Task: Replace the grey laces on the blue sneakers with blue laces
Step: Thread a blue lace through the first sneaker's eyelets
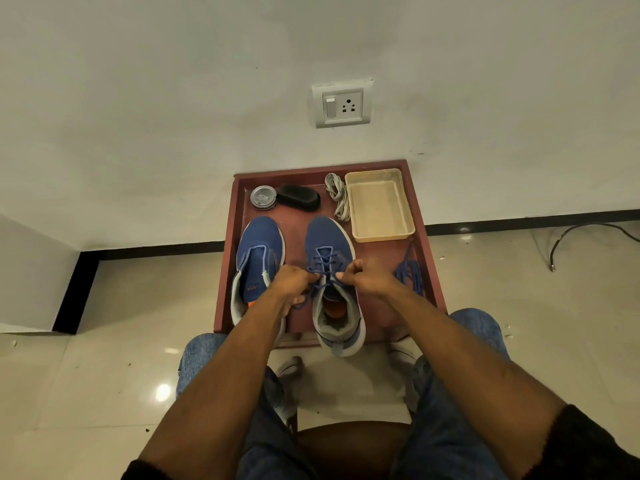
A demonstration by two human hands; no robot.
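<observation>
We see both hands over the right blue sneaker [329, 244] on the reddish surface [427, 258] — the left hand [294, 280] and the right hand [363, 277] each pinch one end of the blue lace [323, 261] already threaded through its eyelets, pulling the ends apart just above the tongue. The left blue sneaker [258, 244] sits laceless just beside the left hand, a spare blue lace [410, 275] lies bunched near the right wrist, and the grey laces [337, 195] rest coiled well beyond the hands — between a black brush [299, 197] and a beige tray [379, 206].
</observation>
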